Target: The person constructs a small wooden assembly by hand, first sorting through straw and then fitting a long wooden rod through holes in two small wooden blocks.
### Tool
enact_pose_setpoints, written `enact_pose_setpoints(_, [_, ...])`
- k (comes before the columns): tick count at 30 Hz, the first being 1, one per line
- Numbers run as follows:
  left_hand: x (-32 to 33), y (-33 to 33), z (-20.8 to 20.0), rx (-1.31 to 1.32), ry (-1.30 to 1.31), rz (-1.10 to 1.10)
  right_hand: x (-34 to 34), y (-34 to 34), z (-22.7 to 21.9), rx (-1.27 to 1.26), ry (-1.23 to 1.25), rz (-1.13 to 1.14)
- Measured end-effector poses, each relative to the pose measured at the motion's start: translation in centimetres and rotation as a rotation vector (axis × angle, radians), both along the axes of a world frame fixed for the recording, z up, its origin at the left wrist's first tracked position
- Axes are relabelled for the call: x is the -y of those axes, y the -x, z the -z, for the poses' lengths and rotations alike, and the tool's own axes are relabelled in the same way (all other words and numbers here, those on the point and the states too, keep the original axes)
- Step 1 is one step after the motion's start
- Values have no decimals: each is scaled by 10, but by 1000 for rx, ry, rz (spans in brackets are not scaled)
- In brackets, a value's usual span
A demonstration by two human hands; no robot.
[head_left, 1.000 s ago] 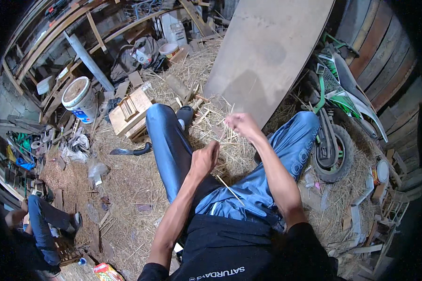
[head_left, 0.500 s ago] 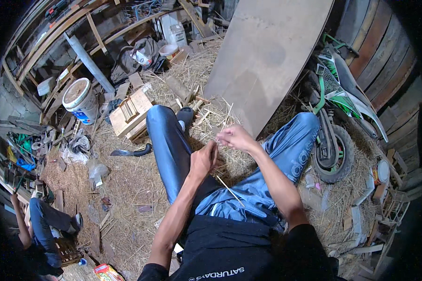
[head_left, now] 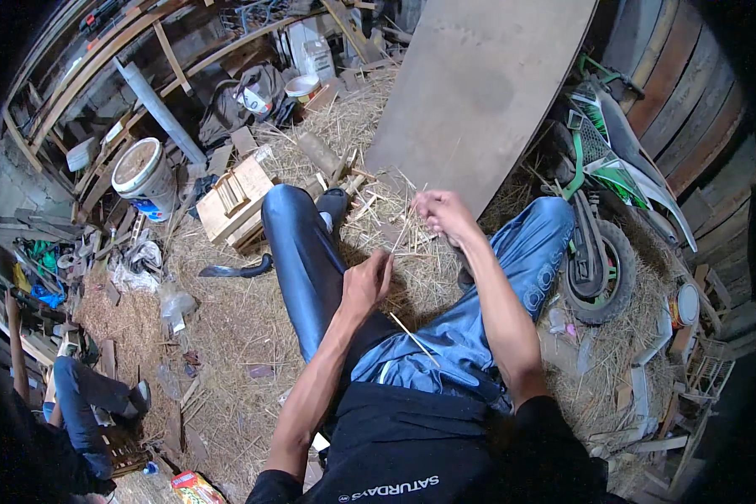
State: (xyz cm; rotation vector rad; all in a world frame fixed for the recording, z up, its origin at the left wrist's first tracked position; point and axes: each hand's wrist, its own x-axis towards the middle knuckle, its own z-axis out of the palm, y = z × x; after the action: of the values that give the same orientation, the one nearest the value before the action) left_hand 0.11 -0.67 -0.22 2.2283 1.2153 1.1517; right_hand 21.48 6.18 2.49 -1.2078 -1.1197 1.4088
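Observation:
My left hand point(head_left: 367, 283) is closed in front of my left knee, its thumb pointing up and away. Whatever sits between its fingers is too small to make out. Farther forward and to the right, my right hand point(head_left: 445, 216) is raised with curled fingers, apart from the left. What it pinches, if anything, cannot be seen. A thin pale strip point(head_left: 414, 339) slants across my lap, its upper end just below the left hand; I cannot tell if the hand holds it. Straw and pale slivers point(head_left: 386, 202) cover the ground beyond both hands.
A wooden block point(head_left: 235, 202) and a dark curved tool point(head_left: 237, 269) lie left of my leg. A large board point(head_left: 479, 92) leans ahead; a green and white motorbike point(head_left: 601, 244) stands right. A white bucket point(head_left: 145, 179) stands left, and another person point(head_left: 84, 412) sits lower left.
My right hand has moved away from the left hand, to the right and forward, opening a gap between them. The left hand has barely moved. The other person's arm has risen.

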Motion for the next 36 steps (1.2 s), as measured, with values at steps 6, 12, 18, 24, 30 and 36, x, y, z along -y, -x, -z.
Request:
enact_pose_setpoints(6, [-5,0,4,137,109,1,20,28,6,105,52,-225])
enact_pose_setpoints(12, [-1,0,-4,206,218,47,9,7,-13,67,58,-95])
enact_pose_setpoints(18, [-2,2,-9,194,223,54,8,7,-1,91,70,-191])
enact_pose_setpoints(24, [-6,2,-2,178,268,68,5,6,3,145,-12,-213])
enact_pose_setpoints(30, [-7,2,0,195,236,56,13,19,0,76,-51,28])
enact_pose_setpoints(36, [-4,1,0,216,236,63,16,22,-5,103,1,-91])
